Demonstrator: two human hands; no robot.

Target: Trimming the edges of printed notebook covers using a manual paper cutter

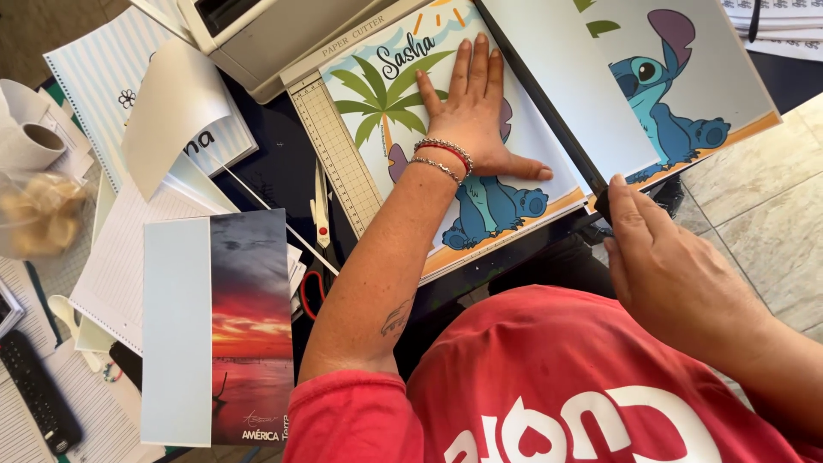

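Left hand [472, 116] pressed flat, fingers spread, on cartoon print [411, 111]; right hand [656, 257] grips cutter blade handle [604, 204]

Glossy printed sheet [411, 103], white ground, green palm tree and blue cartoon creature seated on an orange strip. Lies flat on the cream paper-cutter bed with its ruled grid edge [336, 154], pressed under a flat palm. Long black cutter blade arm [540, 103] runs diagonally across the print; sheet portion beyond it shows the creature again.
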